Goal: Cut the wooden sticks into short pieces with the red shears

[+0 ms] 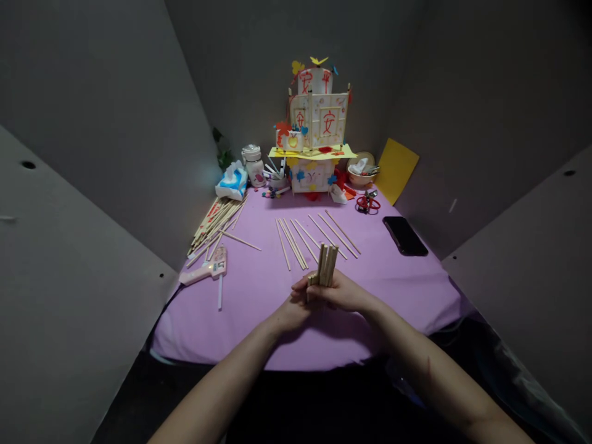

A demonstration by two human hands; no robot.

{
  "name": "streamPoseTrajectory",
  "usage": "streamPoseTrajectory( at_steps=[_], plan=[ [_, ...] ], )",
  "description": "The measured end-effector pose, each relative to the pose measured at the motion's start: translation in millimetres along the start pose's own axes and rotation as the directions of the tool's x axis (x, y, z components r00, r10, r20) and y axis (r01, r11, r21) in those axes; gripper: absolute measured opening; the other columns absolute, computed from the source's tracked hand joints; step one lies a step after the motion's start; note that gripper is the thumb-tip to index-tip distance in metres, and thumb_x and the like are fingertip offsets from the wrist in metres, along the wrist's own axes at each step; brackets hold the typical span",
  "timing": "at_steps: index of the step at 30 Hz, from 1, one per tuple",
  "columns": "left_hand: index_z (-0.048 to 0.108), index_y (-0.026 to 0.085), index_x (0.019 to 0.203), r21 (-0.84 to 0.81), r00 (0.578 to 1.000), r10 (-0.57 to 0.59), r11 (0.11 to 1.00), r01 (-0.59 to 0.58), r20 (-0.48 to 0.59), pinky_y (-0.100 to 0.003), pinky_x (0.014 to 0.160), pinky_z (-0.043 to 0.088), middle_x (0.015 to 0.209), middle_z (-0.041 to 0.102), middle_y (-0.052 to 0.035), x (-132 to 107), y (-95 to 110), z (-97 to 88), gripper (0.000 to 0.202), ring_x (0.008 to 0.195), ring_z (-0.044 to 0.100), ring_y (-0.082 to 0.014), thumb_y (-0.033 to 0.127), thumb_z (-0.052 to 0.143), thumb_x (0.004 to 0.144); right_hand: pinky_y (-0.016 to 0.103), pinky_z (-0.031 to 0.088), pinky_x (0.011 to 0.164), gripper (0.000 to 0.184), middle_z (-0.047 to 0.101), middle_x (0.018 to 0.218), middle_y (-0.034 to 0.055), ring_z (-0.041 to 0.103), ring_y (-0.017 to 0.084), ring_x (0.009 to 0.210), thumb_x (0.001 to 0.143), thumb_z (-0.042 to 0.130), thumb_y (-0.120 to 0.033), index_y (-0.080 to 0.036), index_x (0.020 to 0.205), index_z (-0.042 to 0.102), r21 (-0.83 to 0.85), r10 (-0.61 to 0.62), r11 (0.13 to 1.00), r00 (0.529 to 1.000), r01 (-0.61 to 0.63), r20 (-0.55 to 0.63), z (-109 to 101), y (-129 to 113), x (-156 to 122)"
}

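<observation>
My left hand point(293, 311) and my right hand point(345, 293) meet at the middle of the purple tabletop point(259, 308). Both are closed round a small bundle of short wooden sticks point(326, 265) that stands upright above the fingers. Just beyond the hands lie several long loose sticks point(314, 240), spread flat on the cloth. A pink glue gun point(206, 271) lies to the left of my hands, with a white glue stick point(220, 293) beside it.
A heap of wooden sticks point(215, 222) lies at the left edge. At the back stand a decorated paper tower point(317, 135), a tissue pack point(231, 182), a white jar point(253, 163), a bowl point(361, 169), red scissors point(367, 202) and a yellow sheet point(395, 169). A black phone point(404, 235) lies right. Grey walls enclose the table.
</observation>
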State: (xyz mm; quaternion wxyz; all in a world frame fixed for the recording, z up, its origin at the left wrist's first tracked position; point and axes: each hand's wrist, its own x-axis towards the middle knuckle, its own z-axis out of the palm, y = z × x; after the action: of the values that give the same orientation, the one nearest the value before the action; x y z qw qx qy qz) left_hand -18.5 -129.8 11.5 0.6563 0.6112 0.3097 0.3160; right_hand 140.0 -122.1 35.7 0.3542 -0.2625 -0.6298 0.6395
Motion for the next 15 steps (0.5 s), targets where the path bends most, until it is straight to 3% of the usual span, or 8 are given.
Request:
streamPoseTrajectory(
  at_steps=[3,7,11,15],
  plan=[
    [0.070,0.012,0.102,-0.052,1.000,-0.013,0.999,0.015,0.025,-0.036,0.088,0.050,0.097,0.071,-0.0137,2,-10,0.4,0.027,0.091,0.065,-0.0238,0.031,0.063,0.084,0.040,0.051,0.093,0.029,0.072,0.105,0.0085,0.067,0.020,0.100,0.087,0.063,-0.039,-0.019,0.107,0.069,-0.002,0.046,0.999,0.999,-0.046,-0.017,-1,1,1],
    [0.072,0.011,0.089,-0.109,0.996,-0.071,0.991,0.077,0.054,-0.037,0.086,0.052,0.092,0.072,-0.0139,6,-17,-0.1,0.021,0.090,0.067,-0.0248,0.028,0.062,0.083,0.041,0.051,0.093,0.029,0.073,0.103,0.0090,0.068,0.020,0.097,0.083,0.067,-0.040,-0.018,0.103,0.067,0.139,0.120,0.984,0.990,-0.109,-0.069,-6,3,5],
    [0.069,0.007,0.095,-0.338,0.975,-0.189,0.915,0.219,0.120,-0.038,0.075,0.055,0.091,0.071,-0.0179,11,-20,8.2,0.031,0.081,0.070,-0.0264,0.033,0.070,0.078,0.039,0.054,0.085,0.036,0.074,0.097,0.0105,0.070,0.020,0.086,0.076,0.073,-0.042,-0.015,0.099,0.065,0.303,0.256,0.932,0.952,-0.197,-0.168,-14,6,9],
    [0.066,0.005,0.103,-0.508,0.969,-0.237,0.828,0.236,0.065,-0.038,0.073,0.056,0.096,0.070,-0.0202,12,-25,22.7,0.040,0.081,0.070,-0.0254,0.033,0.075,0.075,0.038,0.055,0.079,0.038,0.073,0.091,0.0110,0.070,0.022,0.083,0.070,0.078,-0.041,-0.014,0.094,0.065,0.400,0.355,0.883,0.909,-0.248,-0.220,-17,9,8]
  ],
)
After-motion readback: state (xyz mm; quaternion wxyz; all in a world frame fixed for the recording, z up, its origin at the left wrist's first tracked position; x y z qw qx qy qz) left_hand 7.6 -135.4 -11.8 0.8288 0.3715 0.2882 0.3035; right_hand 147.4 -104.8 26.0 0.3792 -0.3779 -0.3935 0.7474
